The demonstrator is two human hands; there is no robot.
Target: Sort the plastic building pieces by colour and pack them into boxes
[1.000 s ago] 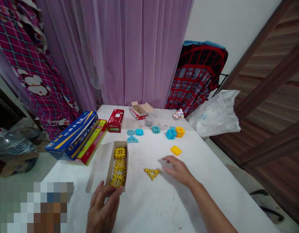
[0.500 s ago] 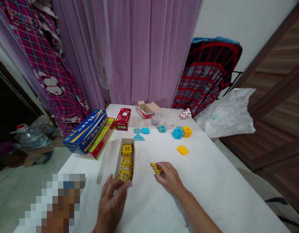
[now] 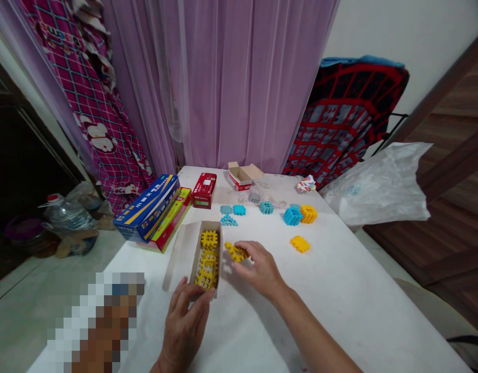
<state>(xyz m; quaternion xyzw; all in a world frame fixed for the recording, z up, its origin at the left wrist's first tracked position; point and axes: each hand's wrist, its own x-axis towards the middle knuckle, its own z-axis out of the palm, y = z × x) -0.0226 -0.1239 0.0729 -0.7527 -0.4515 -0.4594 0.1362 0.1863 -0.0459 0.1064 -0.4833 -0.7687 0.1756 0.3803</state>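
Note:
A long, open cardboard box (image 3: 219,269) lies on the table with several yellow interlocking blocks (image 3: 208,257) in a row inside. My left hand (image 3: 186,316) grips the near end of this box, fingers bent over its edge. Just right of the box, my right hand (image 3: 260,267) pinches a yellow interlocking plastic piece (image 3: 235,252), raised above the tabletop. Its fingers cover part of that piece. Farther right, a flat yellow piece (image 3: 300,243) lies alone.
Beyond are flat blue pieces (image 3: 229,221), a teal block (image 3: 266,207), a blue block (image 3: 292,216) and a yellow block (image 3: 309,214). A blue box (image 3: 145,207), a red box (image 3: 204,190) and an open small box (image 3: 240,181) stand at the back. A plastic bag (image 3: 382,186) hangs right.
My right hand has lifted the yellow piece and carried it left, close to the box. The left hand keeps its place at the box's near end. The view has shifted slightly.

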